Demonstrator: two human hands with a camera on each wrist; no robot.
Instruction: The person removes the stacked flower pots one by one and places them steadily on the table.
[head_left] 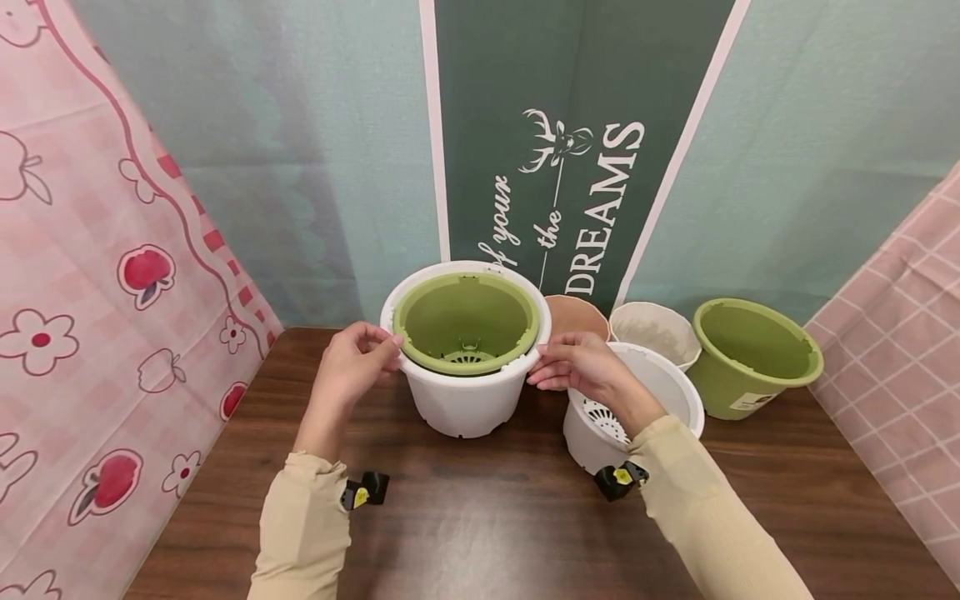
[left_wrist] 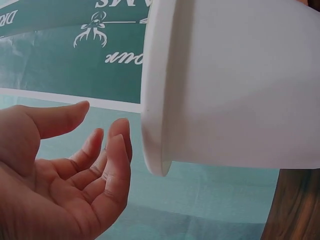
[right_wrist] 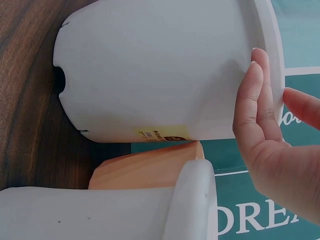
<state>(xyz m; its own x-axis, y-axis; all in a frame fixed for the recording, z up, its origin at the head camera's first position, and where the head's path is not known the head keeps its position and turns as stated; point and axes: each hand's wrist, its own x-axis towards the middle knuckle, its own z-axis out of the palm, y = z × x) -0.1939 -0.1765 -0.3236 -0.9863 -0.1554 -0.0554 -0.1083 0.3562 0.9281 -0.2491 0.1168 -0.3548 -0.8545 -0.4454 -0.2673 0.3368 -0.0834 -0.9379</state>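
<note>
A green plant pot (head_left: 465, 320) sits nested inside a white plant pot (head_left: 465, 404) that stands on the table near the back. At the white pot's left rim is my left hand (head_left: 358, 357); in the left wrist view this hand (left_wrist: 85, 175) has loosely bent fingers, apart from the pot wall, and holds nothing. My right hand (head_left: 581, 364) is at the right rim. In the right wrist view the right hand (right_wrist: 272, 135) has nearly straight fingers along the outer wall below the rim, with its thumb by the rim edge.
Under my right forearm stands another white pot (head_left: 678, 392) with a slotted insert in it. Behind it are an orange pot (head_left: 577, 315) and a smaller whitish pot (head_left: 656, 332). A second green pot (head_left: 723, 379) stands at the right. Curtains border the wooden table (head_left: 465, 517).
</note>
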